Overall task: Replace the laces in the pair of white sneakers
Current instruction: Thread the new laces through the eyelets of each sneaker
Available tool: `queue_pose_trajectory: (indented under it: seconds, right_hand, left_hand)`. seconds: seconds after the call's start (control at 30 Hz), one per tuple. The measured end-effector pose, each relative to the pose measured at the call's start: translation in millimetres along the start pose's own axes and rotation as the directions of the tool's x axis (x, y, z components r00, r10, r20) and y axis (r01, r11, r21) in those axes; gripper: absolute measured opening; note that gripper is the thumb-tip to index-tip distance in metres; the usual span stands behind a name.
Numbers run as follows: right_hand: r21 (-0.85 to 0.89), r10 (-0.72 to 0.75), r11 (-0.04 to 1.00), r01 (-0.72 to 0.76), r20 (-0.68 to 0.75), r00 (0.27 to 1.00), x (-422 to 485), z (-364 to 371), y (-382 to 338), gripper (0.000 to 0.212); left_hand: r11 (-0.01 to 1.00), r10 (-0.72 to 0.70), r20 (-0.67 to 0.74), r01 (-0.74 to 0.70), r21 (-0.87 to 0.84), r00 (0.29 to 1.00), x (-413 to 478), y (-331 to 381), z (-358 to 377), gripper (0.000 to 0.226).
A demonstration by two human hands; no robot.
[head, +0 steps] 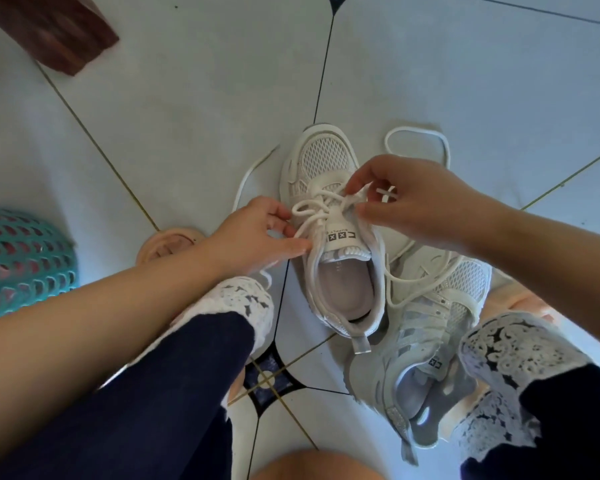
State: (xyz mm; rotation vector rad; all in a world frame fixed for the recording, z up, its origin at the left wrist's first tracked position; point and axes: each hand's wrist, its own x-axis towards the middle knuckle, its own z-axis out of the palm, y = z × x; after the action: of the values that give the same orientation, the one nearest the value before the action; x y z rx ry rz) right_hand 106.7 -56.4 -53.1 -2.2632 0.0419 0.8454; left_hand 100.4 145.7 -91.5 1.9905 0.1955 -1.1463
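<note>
A white mesh sneaker (326,157) stands on the tiled floor, toe pointing away from me, with a white lace (314,207) threaded across its tongue. My left hand (257,233) pinches the lace at the shoe's left side. My right hand (413,199) pinches the lace end just above the tongue on the right. The second sneaker (426,341) lies tilted against the first, lower right, between my legs. A loose white lace (416,133) loops on the floor behind my right hand, and another lace strand (253,169) trails off to the left of the shoe.
A teal plastic basket (21,258) stands at the left edge. A brown wooden furniture leg (59,29) is at the top left. Peach slippers (167,245) are on my feet, and my dark trousers with lace cuffs fill the lower frame.
</note>
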Motion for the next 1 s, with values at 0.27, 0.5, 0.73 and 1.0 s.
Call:
queue_pose_trajectory:
  seconds: [0.27, 0.5, 0.73, 1.0]
  right_hand:
    - [0.042, -0.069, 0.997, 0.069, -0.002, 0.998, 9.5, -9.0, -16.6, 0.014]
    - [0.477, -0.195, 0.879, -0.022, 0.4, 0.896, 13.8, -0.3, -45.7, 0.013]
    - [0.551, -0.142, 0.825, -0.125, 0.415, 0.899, 25.3, -14.5, -38.6, 0.019]
    - [0.792, 0.103, 0.502, -0.346, 0.342, 0.934, 37.7, -19.5, -24.5, 0.032]
  left_hand:
    - [0.791, 0.147, 0.174, -0.01, -0.612, 0.974, -19.3, 33.0, -64.6, 0.022]
    - [0.295, 0.259, 0.129, 0.049, -0.954, 0.957, -12.3, 85.7, -45.7, 0.019]
    - [0.409, 0.127, 0.054, -0.003, -0.912, 0.99, 8.4, 88.7, -47.9, 0.02]
    - [0.955, 0.201, 0.111, -0.169, -0.245, 0.973, -2.5, 37.5, -15.7, 0.035]
